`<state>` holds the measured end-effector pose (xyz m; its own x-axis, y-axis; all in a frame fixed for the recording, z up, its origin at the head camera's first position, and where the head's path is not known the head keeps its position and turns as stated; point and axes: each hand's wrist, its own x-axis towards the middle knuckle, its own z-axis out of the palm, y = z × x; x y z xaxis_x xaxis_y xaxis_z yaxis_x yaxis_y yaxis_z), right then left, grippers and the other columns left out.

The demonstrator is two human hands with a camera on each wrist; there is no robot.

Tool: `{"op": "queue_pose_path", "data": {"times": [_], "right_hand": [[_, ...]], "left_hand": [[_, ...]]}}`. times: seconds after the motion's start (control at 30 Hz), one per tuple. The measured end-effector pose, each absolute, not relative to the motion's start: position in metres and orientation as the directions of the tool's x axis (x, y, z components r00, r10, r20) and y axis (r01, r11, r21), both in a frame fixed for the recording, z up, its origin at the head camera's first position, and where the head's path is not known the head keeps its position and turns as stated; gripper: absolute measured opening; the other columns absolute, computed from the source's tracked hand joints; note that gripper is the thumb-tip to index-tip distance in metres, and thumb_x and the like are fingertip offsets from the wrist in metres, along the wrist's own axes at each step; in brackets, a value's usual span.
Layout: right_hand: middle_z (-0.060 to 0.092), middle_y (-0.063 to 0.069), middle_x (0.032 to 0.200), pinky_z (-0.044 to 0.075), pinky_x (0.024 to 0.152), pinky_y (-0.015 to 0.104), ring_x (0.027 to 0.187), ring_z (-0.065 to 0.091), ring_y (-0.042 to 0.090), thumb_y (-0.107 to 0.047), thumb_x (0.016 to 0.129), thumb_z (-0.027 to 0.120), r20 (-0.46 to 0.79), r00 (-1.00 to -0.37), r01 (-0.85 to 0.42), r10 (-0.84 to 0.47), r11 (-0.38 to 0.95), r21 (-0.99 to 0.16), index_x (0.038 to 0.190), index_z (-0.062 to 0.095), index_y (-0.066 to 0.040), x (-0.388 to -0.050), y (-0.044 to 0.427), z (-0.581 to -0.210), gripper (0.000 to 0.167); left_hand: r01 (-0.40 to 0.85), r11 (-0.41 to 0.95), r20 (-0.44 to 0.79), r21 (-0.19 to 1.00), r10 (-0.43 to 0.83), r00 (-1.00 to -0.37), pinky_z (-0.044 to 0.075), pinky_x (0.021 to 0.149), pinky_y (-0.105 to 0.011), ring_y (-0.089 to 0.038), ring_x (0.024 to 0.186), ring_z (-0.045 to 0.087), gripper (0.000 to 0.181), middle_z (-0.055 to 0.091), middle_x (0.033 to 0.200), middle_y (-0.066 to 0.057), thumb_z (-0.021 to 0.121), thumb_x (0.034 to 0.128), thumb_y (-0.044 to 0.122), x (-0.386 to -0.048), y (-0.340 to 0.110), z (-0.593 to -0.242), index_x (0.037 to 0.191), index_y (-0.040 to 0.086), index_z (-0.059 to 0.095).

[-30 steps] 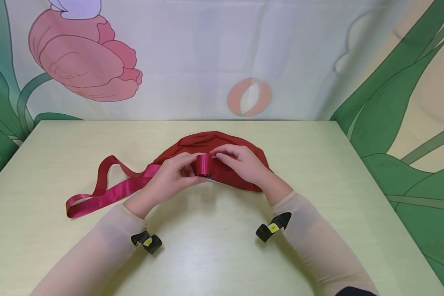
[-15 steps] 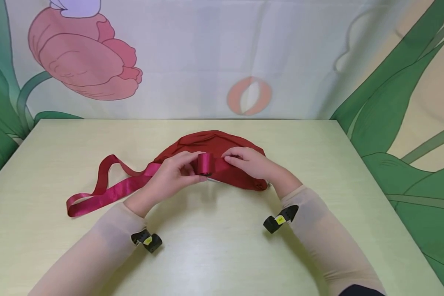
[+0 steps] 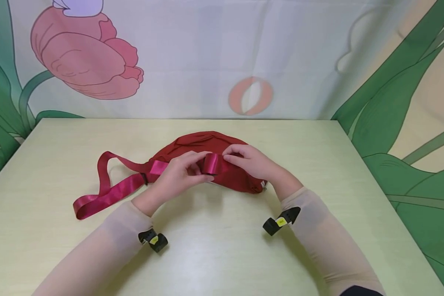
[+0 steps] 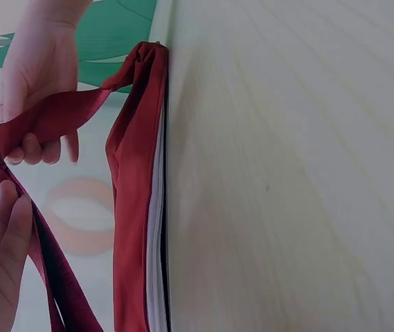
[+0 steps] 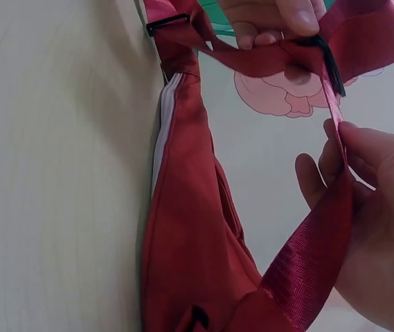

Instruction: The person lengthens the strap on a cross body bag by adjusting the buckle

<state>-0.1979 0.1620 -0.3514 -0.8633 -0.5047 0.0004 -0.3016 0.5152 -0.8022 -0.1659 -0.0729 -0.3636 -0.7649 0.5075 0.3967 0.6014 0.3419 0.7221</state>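
A dark red waist bag with a white zip lies on the table, its magenta webbing strap looped out to the left. In front of the bag, my left hand pinches the strap beside a black slide buckle, lifting a rolled-over loop of webbing. My right hand pinches the strap just right of that buckle, thumb against the fingers, as the right wrist view shows. From the right hand the strap runs on to the bag's right end.
A second black buckle sits on the strap near the bag's left end. The pale table ends at a printed backdrop behind. Black wrist cameras are strapped over both sleeves.
My right hand has shifted right along the strap, away from the left. The left hand has moved slightly right with the webbing loop, and the trailing strap has slid right too.
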Motion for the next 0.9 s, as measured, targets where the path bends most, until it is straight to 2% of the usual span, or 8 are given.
{"op": "queue_pose_path", "data": {"times": [0.23, 0.5, 0.63, 0.77, 0.9], "right_hand": [[0.063, 0.003, 0.103, 0.047, 0.082, 0.034, 0.093, 0.056, 0.019, -0.017, 0.097, 0.050, 0.037, -0.843, -0.340, -0.537, 0.478, -0.810, 0.112, 0.063, -0.008, -0.197, 0.160, -0.351, 0.022], [0.059, 0.007, 0.120, 0.047, 0.090, 0.035, 0.108, 0.057, 0.020, -0.022, 0.100, 0.043, -0.002, -0.852, -0.263, -0.524, 0.432, -0.862, 0.128, 0.055, -0.008, -0.199, 0.177, -0.350, 0.034], [0.057, 0.009, 0.125, 0.042, 0.096, 0.036, 0.114, 0.054, 0.021, -0.015, 0.100, 0.042, -0.014, -0.850, -0.247, -0.526, 0.423, -0.872, 0.130, 0.053, -0.004, -0.201, 0.187, -0.352, 0.033], [0.058, 0.007, 0.124, 0.040, 0.097, 0.037, 0.114, 0.053, 0.021, -0.019, 0.099, 0.045, -0.068, -0.857, -0.211, -0.512, 0.467, -0.859, 0.129, 0.055, -0.006, -0.203, 0.192, -0.356, 0.034], [0.060, 0.007, 0.113, 0.045, 0.089, 0.037, 0.103, 0.055, 0.022, -0.024, 0.098, 0.048, -0.118, -0.858, -0.163, -0.500, 0.483, -0.860, 0.122, 0.059, -0.009, -0.205, 0.192, -0.360, 0.030]], "left_hand": [[0.598, 0.349, 0.388, 0.722, 0.512, -0.766, 0.049, 0.063, -0.026, -0.011, 0.070, 0.056, 0.050, 0.058, 0.088, -0.001, 0.079, 0.0752, 0.011, -0.167, -0.067, -0.364, 0.122, 0.008, 0.060], [0.595, 0.359, 0.384, 0.719, 0.507, -0.771, 0.048, 0.063, -0.026, -0.010, 0.069, 0.057, 0.056, 0.058, 0.089, -0.003, 0.079, 0.0745, 0.011, -0.166, -0.066, -0.363, 0.126, 0.005, 0.057], [0.589, 0.360, 0.381, 0.724, 0.504, -0.775, 0.048, 0.062, -0.026, -0.010, 0.069, 0.057, 0.056, 0.058, 0.088, -0.003, 0.079, 0.0746, 0.011, -0.166, -0.066, -0.362, 0.126, 0.005, 0.057], [0.588, 0.364, 0.386, 0.722, 0.493, -0.780, 0.048, 0.062, -0.026, -0.010, 0.069, 0.057, 0.056, 0.059, 0.089, -0.004, 0.079, 0.0743, 0.010, -0.166, -0.064, -0.362, 0.125, 0.005, 0.058], [0.589, 0.361, 0.389, 0.723, 0.492, -0.779, 0.049, 0.063, -0.026, -0.011, 0.070, 0.057, 0.056, 0.059, 0.089, -0.005, 0.079, 0.0740, 0.011, -0.166, -0.061, -0.363, 0.125, 0.004, 0.058]]}}
